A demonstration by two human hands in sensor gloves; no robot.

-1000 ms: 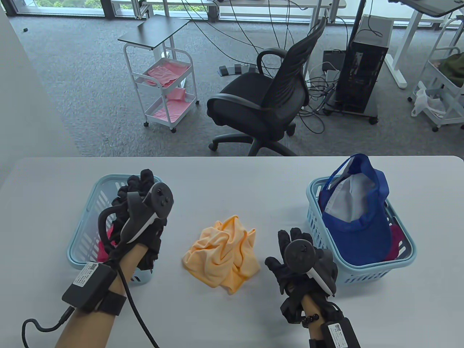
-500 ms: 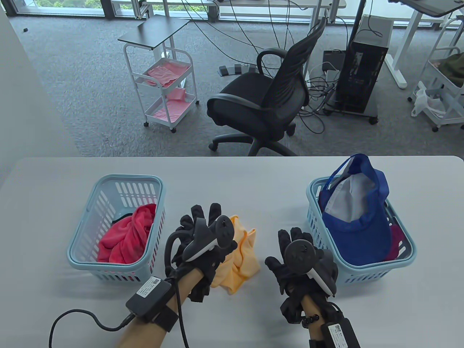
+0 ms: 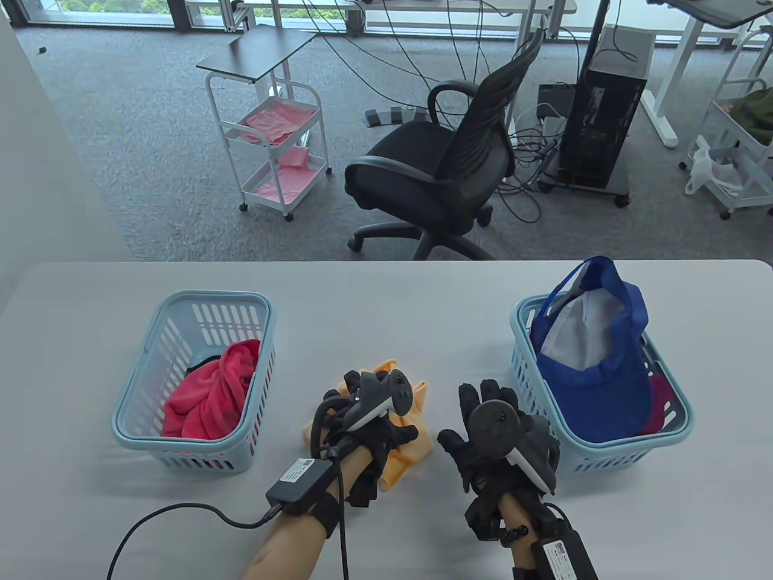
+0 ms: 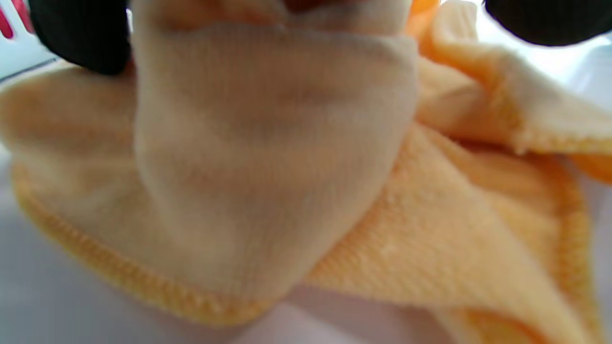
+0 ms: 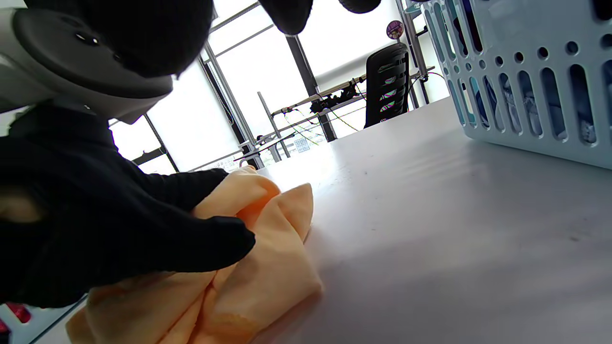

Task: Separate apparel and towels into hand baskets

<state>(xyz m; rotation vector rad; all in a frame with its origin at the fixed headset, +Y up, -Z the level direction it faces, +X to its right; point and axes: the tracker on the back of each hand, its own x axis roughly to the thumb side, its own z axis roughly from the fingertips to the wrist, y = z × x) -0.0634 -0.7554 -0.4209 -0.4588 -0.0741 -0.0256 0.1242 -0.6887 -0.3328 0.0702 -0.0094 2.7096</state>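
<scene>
A crumpled orange towel [image 3: 421, 447] lies mid-table between two light-blue baskets. My left hand [image 3: 367, 400] sits on top of it and grips a bunched fold; the left wrist view shows that fold of the towel [image 4: 287, 167] pulled up between the black fingertips [image 4: 76, 38]. The right wrist view shows the left hand [image 5: 143, 239] with fingers curled into the towel [image 5: 258, 272]. My right hand [image 3: 477, 417] rests flat on the table just right of the towel, fingers spread, holding nothing. The left basket [image 3: 211, 295] holds a red towel [image 3: 211, 393]. The right basket [image 3: 604, 462] holds a blue cap [image 3: 598, 374].
A dark pink item [image 3: 662, 399] shows under the cap. The left wrist's black cable [image 3: 181, 513] trails over the near table. Beyond the table's far edge stand an office chair [image 3: 435, 175] and a white cart [image 3: 278, 151]. The right basket's wall [image 5: 526, 81] is close beside the right hand.
My left hand left the left basket, where the red towel now lies, crossed right to the orange towel and closed its fingers on it. The right hand barely moved.
</scene>
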